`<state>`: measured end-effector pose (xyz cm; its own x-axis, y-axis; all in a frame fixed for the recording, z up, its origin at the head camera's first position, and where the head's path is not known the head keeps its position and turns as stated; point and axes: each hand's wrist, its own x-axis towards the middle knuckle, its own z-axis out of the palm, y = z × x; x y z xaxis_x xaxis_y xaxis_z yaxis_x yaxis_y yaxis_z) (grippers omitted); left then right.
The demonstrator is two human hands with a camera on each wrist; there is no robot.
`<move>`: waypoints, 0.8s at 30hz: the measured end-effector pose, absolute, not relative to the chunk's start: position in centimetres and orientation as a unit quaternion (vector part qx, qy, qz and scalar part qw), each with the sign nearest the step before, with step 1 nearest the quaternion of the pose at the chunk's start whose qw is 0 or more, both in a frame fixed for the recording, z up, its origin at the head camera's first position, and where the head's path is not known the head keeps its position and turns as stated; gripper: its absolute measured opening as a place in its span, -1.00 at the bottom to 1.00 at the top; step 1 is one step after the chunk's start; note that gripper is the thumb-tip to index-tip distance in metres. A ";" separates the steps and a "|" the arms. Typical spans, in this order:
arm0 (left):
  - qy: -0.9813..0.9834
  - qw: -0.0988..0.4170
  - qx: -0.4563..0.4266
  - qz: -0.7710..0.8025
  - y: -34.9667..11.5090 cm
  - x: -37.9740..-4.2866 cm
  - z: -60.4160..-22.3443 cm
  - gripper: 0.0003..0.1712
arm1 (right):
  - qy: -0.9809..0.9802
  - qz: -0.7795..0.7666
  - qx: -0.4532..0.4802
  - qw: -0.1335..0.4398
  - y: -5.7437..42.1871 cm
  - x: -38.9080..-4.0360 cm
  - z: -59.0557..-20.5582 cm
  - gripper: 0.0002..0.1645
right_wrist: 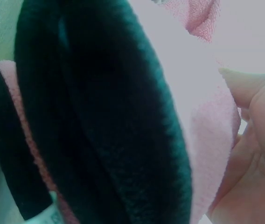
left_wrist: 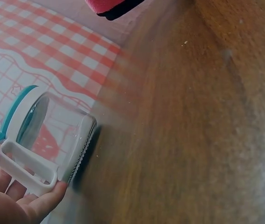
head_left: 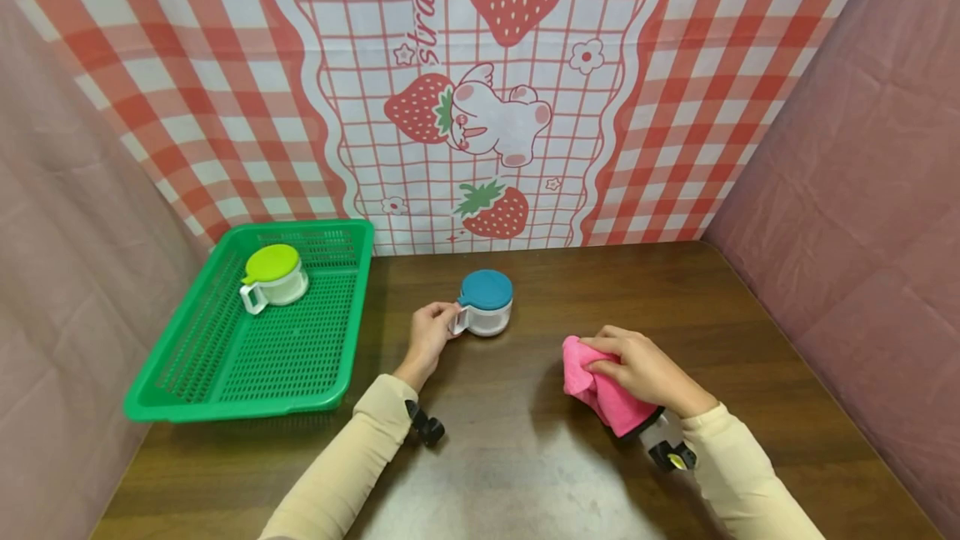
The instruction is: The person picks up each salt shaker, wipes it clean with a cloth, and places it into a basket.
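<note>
A clear jar with a blue lid and a white side handle stands on the table, right of the green basket. My left hand grips that handle between thumb and fingers; the left wrist view shows the jar's see-through body. Over the right part of the table, my right hand holds a bunched pink cloth with a black edge. In the right wrist view the dark edging fills much of the picture, and the thumb and palm show beside the cloth.
A green plastic basket sits at the left of the table. Inside it is a similar jar with a lime-green lid. A strawberry-print checked curtain closes off the back, and plain pink cloth hangs at the sides.
</note>
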<state>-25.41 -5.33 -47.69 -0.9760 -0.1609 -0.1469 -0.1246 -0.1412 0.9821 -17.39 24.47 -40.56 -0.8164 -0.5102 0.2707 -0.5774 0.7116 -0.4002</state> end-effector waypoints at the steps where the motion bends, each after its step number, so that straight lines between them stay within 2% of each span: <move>1: -0.655 0.012 0.109 -0.747 -5.3 -25.4 -47.7 -0.81 | -0.922 0.240 0.296 0.071 24.5 -17.4 -40.5 -0.62; 17: -0.677 0.024 0.075 -0.731 -5.7 -24.9 -48.5 -0.71 | -0.918 0.250 0.299 0.068 24.5 -17.4 -40.6 -0.63; 24: -0.728 0.077 0.039 -0.680 -5.5 -24.7 -48.7 -0.65 | -0.916 0.258 0.301 0.067 24.5 -17.4 -40.7 -0.64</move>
<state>-24.75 -5.52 -48.73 -0.9849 -0.1625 0.0592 0.0480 0.0724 0.9962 -17.39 24.54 -40.67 -0.8093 -0.5175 0.2779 -0.5865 0.6854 -0.4315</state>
